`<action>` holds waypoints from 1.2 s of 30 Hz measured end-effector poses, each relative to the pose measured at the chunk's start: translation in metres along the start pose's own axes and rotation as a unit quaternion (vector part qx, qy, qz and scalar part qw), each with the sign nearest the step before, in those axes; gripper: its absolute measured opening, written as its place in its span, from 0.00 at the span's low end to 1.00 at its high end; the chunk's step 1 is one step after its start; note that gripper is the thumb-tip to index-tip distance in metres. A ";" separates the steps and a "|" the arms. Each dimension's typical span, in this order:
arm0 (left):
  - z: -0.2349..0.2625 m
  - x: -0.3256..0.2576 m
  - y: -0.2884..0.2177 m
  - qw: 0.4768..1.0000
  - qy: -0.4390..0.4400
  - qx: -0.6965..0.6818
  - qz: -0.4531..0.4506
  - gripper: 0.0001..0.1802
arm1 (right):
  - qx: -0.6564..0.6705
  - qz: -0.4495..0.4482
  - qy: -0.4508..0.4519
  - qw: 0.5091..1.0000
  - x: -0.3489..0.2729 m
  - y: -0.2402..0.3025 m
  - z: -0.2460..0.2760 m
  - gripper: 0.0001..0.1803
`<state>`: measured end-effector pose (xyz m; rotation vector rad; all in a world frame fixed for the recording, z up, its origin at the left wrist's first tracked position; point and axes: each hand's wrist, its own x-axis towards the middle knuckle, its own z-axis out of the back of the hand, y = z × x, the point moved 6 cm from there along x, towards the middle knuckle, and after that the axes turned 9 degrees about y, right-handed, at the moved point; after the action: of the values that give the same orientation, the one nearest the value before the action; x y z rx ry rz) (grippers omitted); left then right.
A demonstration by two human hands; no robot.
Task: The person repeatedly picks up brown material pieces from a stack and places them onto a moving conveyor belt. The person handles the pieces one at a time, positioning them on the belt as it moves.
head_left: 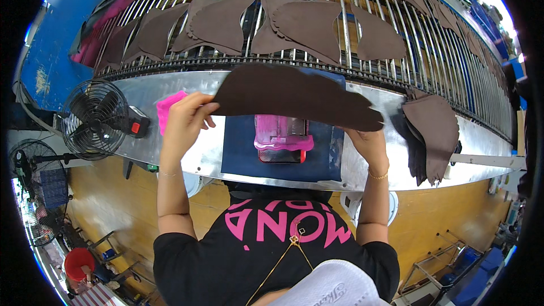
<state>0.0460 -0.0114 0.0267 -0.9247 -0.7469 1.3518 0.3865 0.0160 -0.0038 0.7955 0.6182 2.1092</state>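
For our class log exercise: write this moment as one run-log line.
left hand: holds brown leather piece | right hand: holds other end | below: pink tool on blue mat

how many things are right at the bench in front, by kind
brown leather piece held up in both hands: 1
stack of brown leather pieces at the right: 1
pink tray: 1
dark blue mat: 1
small fan: 1
total: 5

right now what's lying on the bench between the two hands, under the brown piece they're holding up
In the head view, a pink tray-like device sits on a dark blue mat, between the left hand and right hand, partly hidden beneath the dark brown leather piece.
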 end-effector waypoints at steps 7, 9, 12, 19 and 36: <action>-0.075 0.030 -0.065 0.938 0.098 0.215 -0.253 0.05 | 0.074 -0.184 -0.012 0.980 -0.083 -0.036 0.050 0.14; -0.095 0.035 -0.084 0.914 0.124 0.268 -0.279 0.06 | 0.106 -0.195 -0.077 0.972 -0.108 -0.036 0.084 0.12; -0.134 0.050 -0.096 0.868 0.210 0.299 -0.336 0.06 | 0.077 -0.224 -0.178 0.955 -0.135 -0.031 0.139 0.11; -0.083 0.076 -0.159 0.904 0.006 0.170 -0.393 0.23 | -0.009 -0.239 -0.295 0.925 -0.076 -0.046 0.227 0.18; 0.045 0.034 -0.013 0.974 -0.185 0.113 -0.060 0.28 | 0.065 -0.394 -0.023 0.916 0.015 -0.377 0.171 0.22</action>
<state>0.0163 0.0281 0.0565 -0.4447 -0.8931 1.4834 0.6879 0.2721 -0.1270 0.5313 0.8813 1.3141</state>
